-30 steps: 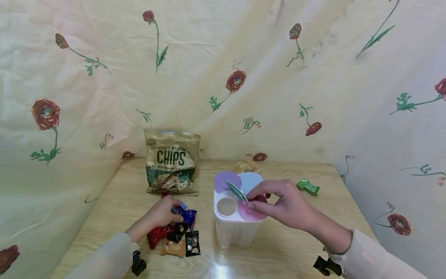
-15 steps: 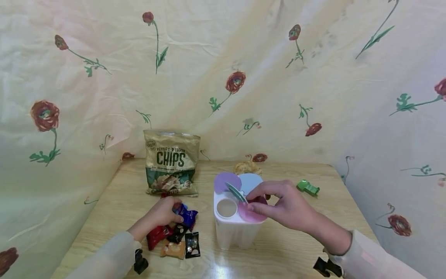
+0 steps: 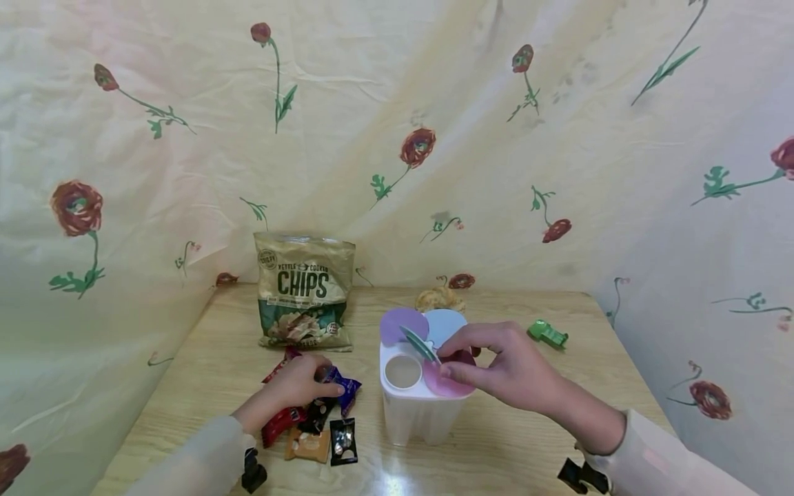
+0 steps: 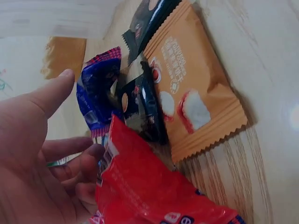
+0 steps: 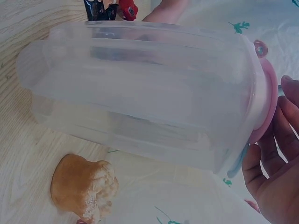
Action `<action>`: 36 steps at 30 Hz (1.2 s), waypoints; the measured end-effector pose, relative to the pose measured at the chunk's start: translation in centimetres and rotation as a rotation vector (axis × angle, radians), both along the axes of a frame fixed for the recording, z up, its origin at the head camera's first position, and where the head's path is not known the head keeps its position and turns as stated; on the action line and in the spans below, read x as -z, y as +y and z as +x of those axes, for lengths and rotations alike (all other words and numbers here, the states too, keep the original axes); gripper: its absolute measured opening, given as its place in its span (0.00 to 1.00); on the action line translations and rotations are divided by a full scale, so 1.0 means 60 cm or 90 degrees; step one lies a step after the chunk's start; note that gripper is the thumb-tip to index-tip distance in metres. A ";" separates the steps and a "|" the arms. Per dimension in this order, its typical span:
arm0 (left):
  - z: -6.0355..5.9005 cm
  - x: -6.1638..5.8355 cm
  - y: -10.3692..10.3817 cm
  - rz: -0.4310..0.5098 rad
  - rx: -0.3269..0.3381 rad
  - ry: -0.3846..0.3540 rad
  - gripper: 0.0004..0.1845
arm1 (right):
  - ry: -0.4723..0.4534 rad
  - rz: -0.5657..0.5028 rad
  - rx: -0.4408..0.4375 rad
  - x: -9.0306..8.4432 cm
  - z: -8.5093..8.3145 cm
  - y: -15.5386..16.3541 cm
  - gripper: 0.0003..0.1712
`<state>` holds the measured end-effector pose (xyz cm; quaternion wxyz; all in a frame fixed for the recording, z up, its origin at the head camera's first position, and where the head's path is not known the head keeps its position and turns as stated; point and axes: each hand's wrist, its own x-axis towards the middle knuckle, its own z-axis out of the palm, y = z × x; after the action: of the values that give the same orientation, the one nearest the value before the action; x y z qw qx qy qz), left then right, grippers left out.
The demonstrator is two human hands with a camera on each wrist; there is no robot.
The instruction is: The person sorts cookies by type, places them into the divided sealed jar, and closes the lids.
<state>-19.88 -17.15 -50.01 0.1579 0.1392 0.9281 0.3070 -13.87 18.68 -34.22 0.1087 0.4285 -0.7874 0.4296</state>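
Clear container stands upright near table centre-front, long axis vertical, its four-lid top facing up; in right-wrist view it reads sideways, body twd the bun. Green lid is tilted up on edge, pinched betw thumb & fingers of right hand, hole beneath open; pink lid, purple lid & blue lid lie flat. Left hand sits just left of container on the snack pile, fingers curled round a blue packet; red packet, black packet & orange packet touch around it. Behind: chips bag upright, bun, green clip at right, well apart.
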 end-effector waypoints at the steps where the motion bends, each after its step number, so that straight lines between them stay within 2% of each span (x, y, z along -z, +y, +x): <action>1: 0.000 0.001 0.002 -0.005 0.006 0.005 0.32 | 0.000 -0.001 -0.001 0.000 0.000 0.000 0.10; 5: -0.004 0.004 0.005 -0.005 0.013 0.007 0.28 | 0.002 -0.004 -0.006 0.000 0.001 -0.001 0.10; 10: -0.006 0.003 0.005 0.011 -0.001 0.003 0.27 | 0.003 -0.007 -0.014 0.000 0.001 -0.003 0.10; 16: -0.004 -0.001 0.006 0.030 -0.013 -0.014 0.31 | 0.001 -0.008 -0.014 0.002 0.000 -0.002 0.11; 23: -0.001 -0.004 0.004 0.046 -0.048 0.011 0.29 | -0.051 -0.001 0.011 -0.002 0.008 0.000 0.10; 28: 0.001 -0.007 -0.001 0.062 -0.080 0.025 0.24 | -0.048 -0.003 0.020 -0.015 0.017 -0.006 0.11; 36: 0.006 -0.024 -0.015 0.138 -0.081 0.032 0.20 | -0.042 -0.011 0.029 -0.046 0.036 -0.019 0.13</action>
<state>-19.53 -18.03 -48.55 0.0989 0.1035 0.9001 0.4115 -11.69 17.53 -31.46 0.0958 0.3953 -0.7963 0.4477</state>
